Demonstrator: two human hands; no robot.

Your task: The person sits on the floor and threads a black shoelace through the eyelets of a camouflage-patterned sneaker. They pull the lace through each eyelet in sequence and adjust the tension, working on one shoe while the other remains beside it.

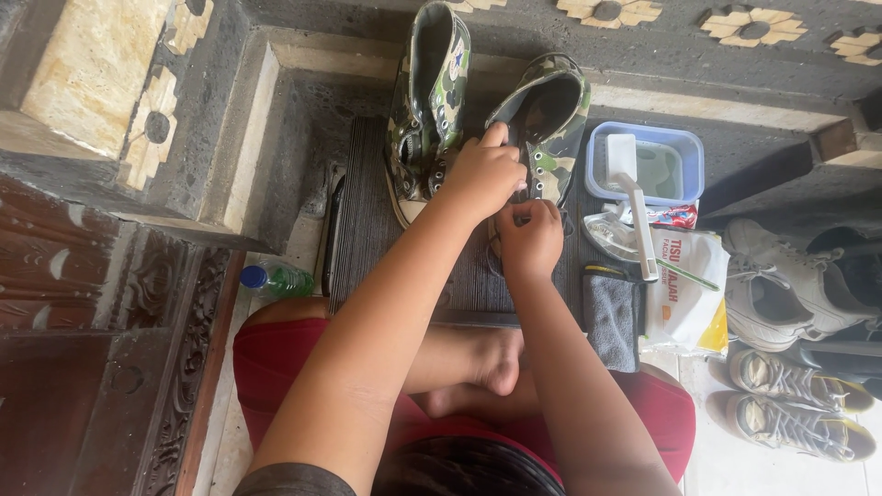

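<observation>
Both hands on the right camouflage shoe (551, 119), toe pointing near: left hand (482, 174) pinching its tongue edge, right hand (528, 239) nearer, pinching the lace (508, 213).

You are sitting at a home's entrance: carved stone steps (276, 110) are rising beyond your hands, a carved wooden door (110, 367) standing left, sneakers (795, 285) lining the tiled floor right.
</observation>
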